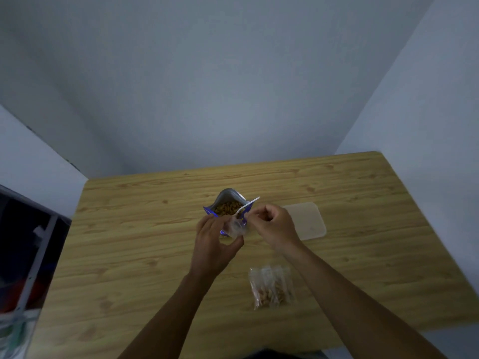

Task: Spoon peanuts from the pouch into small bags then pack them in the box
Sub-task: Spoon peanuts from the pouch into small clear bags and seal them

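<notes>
Holding a small clear bag [235, 228] in curled fingers, the left hand [213, 246] hovers just in front of the open peanut pouch [227, 207] standing mid-counter [134, 244]. The right hand [273, 225] pinches at the bag's mouth; a white spoon [246, 206] leans in the pouch, apparently unheld. Spreading the mouth wide before scooping should prevent spills. Filled bags [272, 287] lie nearer; the flat box [308, 221] waits right.

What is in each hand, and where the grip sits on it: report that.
Both hands, left hand and right hand, pinch one small clear bag at its top edge, one on each side. The white spoon rests in the pouch, unheld.
</notes>
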The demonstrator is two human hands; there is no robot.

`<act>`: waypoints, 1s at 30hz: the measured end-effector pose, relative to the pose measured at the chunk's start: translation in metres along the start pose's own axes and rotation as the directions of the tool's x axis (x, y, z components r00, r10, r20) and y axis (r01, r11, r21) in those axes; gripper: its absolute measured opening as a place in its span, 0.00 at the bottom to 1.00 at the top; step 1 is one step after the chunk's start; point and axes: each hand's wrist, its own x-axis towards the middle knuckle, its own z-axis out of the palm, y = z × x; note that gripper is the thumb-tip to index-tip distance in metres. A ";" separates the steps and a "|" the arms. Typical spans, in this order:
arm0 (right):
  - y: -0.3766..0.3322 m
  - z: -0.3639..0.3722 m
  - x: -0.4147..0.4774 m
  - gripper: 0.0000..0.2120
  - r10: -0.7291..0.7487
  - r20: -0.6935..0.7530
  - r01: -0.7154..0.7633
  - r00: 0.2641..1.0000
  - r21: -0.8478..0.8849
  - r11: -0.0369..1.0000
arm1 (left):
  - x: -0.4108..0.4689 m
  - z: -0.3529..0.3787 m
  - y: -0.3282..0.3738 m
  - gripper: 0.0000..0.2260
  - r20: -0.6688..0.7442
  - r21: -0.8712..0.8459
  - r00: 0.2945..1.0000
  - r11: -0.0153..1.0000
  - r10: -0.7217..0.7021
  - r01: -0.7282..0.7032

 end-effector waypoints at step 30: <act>-0.015 0.023 0.046 0.09 -0.467 0.142 0.481 0.873 -0.415 0.772 | 0.005 -0.027 -0.065 0.26 0.184 -0.063 0.974 0.987 -0.131 0.144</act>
